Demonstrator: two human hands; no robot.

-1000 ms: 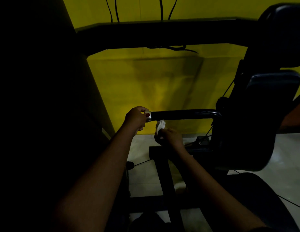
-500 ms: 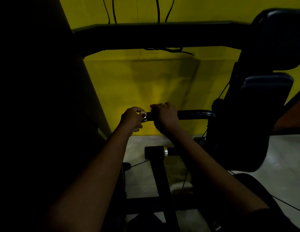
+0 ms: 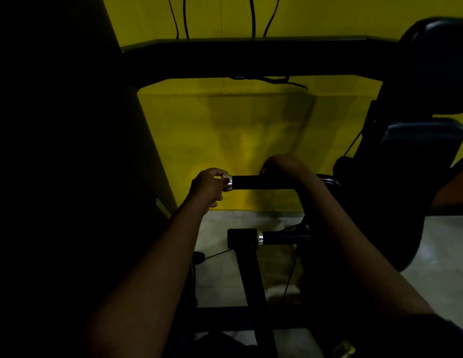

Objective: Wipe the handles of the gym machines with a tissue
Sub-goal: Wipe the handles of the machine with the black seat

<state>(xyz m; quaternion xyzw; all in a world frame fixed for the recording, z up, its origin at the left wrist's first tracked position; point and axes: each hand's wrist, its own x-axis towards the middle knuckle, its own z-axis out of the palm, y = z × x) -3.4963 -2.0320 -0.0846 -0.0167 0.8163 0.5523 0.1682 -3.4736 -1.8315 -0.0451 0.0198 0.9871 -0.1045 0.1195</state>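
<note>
So left grip [image 3: 209, 186] is pinching the chrome end of the handle [image 3: 251, 182], and right grip [image 3: 283, 167] is curled over it further in. I can't see the tissue, probably under that palm. It could bunch up or slip out unnoticed in this dim light and leave patches unwiped.

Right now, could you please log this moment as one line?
left hand grips handle end | right hand curled over handle | tissue not visible
</note>
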